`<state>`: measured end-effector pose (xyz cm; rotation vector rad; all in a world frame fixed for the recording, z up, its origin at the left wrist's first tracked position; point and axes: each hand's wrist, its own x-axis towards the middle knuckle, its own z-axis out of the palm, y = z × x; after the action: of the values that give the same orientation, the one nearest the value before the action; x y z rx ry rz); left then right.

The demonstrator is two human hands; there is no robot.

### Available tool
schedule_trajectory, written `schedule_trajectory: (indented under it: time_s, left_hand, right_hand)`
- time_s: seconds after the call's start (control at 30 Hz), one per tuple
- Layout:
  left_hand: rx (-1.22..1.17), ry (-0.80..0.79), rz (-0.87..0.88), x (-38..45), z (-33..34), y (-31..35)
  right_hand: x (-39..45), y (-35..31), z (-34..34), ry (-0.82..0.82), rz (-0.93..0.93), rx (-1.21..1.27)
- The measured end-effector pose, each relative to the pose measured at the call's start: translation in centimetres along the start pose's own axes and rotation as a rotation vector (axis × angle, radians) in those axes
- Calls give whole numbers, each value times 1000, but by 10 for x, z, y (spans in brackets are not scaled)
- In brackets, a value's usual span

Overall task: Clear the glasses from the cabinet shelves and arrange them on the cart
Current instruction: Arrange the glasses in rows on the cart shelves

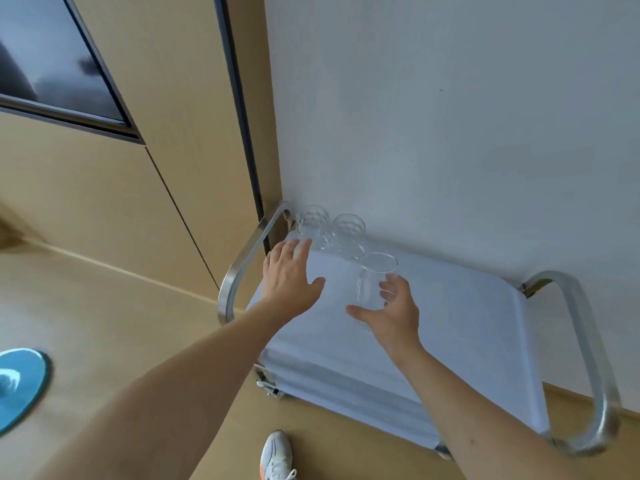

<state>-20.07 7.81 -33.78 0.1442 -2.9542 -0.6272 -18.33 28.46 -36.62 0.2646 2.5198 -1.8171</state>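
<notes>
A right hand (391,306) curls around a clear glass (374,280) near the cart's (485,334) back edge, beside two glasses (330,228) in its back-left corner; the left hand (289,271) hovers, fingers spread. Light, slippery, breakable: best gripped mid-body.

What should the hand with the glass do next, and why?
Probably set the plain glass down on the cart, just beside the two patterned glasses by the wall. The right hand holds it low over the white top, and the left hand is open beside the row.
</notes>
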Motion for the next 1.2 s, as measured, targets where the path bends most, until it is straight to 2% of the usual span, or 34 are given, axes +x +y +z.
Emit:
schedule_trajectory:
  time_s: [0.37, 0.57, 1.0, 1.2]
  left_hand:
    - [38, -26, -121, -165, -10, 20]
    - [9, -52, -202, -214, 10, -1]
    - [-30, -219, -263, -256, 128, -98]
    - [-27, -215, -240, -251, 194, -135]
  right_hand:
    - [-115, 28, -25, -215, 1, 1]
    - [-154, 50, -12, -280, 33, -28]
    - [-187, 170, 56, -249, 266, -110]
    - [-168, 228, 96, -265, 269, -138]
